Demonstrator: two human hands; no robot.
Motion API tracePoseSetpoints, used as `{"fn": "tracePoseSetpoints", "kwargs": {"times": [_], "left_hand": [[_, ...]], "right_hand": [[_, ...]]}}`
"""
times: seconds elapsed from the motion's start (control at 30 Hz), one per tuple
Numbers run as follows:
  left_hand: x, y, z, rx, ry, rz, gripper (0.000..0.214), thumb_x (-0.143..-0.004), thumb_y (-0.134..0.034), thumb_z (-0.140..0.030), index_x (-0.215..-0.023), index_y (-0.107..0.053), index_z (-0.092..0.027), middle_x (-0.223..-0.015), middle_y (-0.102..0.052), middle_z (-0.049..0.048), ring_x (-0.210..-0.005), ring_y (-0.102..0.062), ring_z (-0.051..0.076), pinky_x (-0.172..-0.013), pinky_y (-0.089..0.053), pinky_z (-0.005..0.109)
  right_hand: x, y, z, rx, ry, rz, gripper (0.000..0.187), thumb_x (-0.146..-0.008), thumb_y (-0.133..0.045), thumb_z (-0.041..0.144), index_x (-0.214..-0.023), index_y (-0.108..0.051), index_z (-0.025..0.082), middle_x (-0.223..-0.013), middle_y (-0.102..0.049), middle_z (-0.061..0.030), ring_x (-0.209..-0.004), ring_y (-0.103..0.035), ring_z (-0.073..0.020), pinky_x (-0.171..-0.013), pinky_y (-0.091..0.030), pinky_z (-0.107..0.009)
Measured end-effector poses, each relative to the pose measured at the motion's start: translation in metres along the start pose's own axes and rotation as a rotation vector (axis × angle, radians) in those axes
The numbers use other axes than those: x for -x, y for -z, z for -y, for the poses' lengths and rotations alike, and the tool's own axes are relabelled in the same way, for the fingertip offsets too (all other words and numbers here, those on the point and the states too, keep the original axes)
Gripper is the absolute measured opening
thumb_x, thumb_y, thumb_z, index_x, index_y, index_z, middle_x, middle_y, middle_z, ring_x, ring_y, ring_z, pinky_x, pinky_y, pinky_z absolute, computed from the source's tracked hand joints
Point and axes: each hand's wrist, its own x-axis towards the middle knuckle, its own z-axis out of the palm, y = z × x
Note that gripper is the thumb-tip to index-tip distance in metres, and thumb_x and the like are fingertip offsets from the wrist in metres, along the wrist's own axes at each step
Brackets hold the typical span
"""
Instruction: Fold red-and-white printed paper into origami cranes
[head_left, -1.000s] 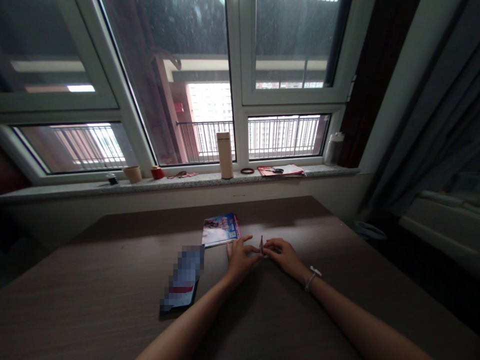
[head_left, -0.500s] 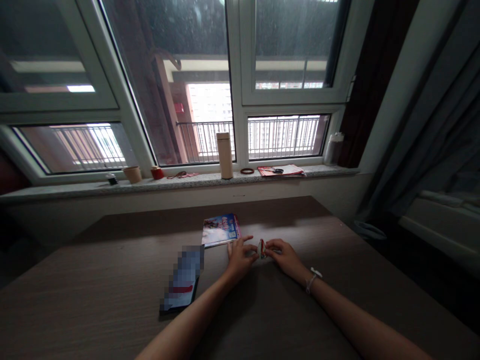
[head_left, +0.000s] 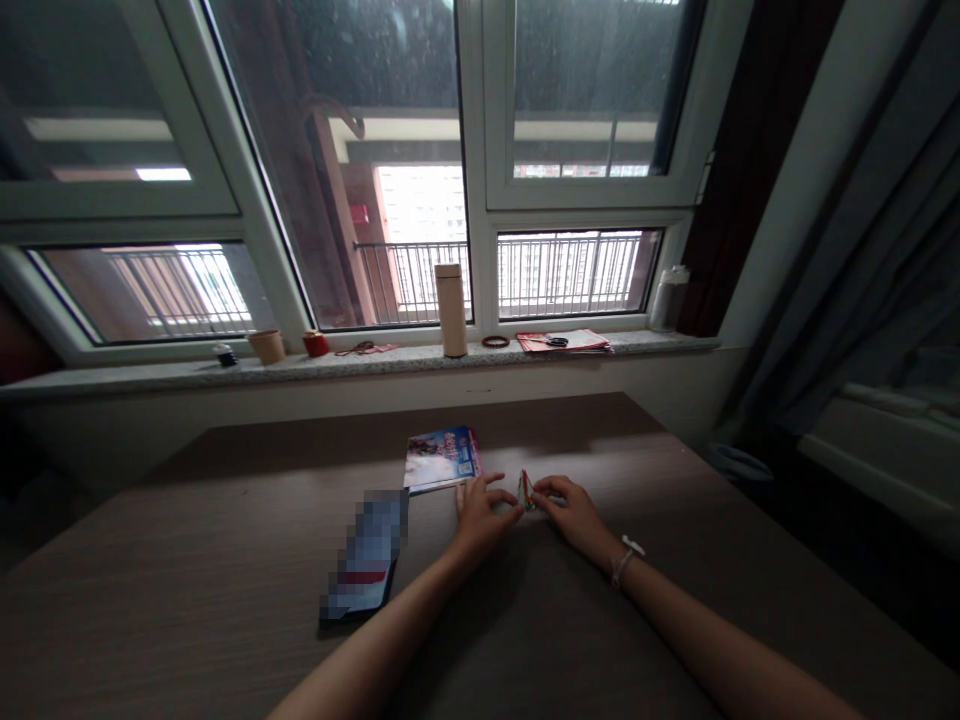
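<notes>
On the desk (head_left: 187,560), near a colourful booklet (head_left: 442,458), a small folded paper (head_left: 526,490) stands upright between both hands. The right hand (head_left: 574,512) pinches it in its grip; the left hand (head_left: 480,515) touches it, but if its grip is closed I cannot tell.

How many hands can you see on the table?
2. The left hand lies fingers spread on the table, just left of a small folded paper; the right hand holds that paper from its other side. None look hidden.
</notes>
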Motion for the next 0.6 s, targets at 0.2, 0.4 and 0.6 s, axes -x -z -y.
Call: {"fn": "tracePoseSetpoints", "kwargs": {"times": [0.2,0.4,0.6], "left_hand": [[-0.0001,-0.0004,0.0023,0.012,-0.025,-0.015,0.007,-0.074,-0.07,-0.031,-0.078,-0.074,-0.026,-0.128,-0.058,0.0025,-0.125,-0.044,0.029,-0.113,-0.011,0.057],[-0.0012,-0.0017,0.0041,0.032,-0.021,-0.083,0.004,-0.075,-0.071,-0.027,-0.076,-0.073,-0.024,-0.124,-0.06,0.0041,-0.122,-0.048,0.027,-0.111,-0.022,0.051],[-0.0027,-0.0006,0.002,0.016,0.001,-0.044,0.007,-0.07,-0.072,-0.016,-0.072,-0.072,-0.024,-0.126,-0.06,0.0032,-0.123,-0.046,0.028,-0.111,-0.021,0.052]], "right_hand": [[0.001,0.0004,0.0007,-0.014,0.012,0.006,0.023,-0.077,-0.064,0.039,-0.086,-0.069,0.018,-0.09,-0.067,-0.0059,-0.087,-0.063,-0.0199,-0.084,-0.049,-0.033],[0.0038,0.0022,0.0012,0.1,0.076,0.001,0.017,-0.072,-0.072,0.037,-0.081,-0.072,0.022,-0.094,-0.068,-0.0055,-0.103,-0.056,-0.0239,-0.096,-0.04,-0.038],[0.0029,0.0001,-0.0033,0.182,0.147,0.074,0.011,-0.078,-0.067,0.033,-0.077,-0.073,0.024,-0.097,-0.068,-0.0042,-0.108,-0.051,-0.0234,-0.101,-0.033,-0.039]]}}
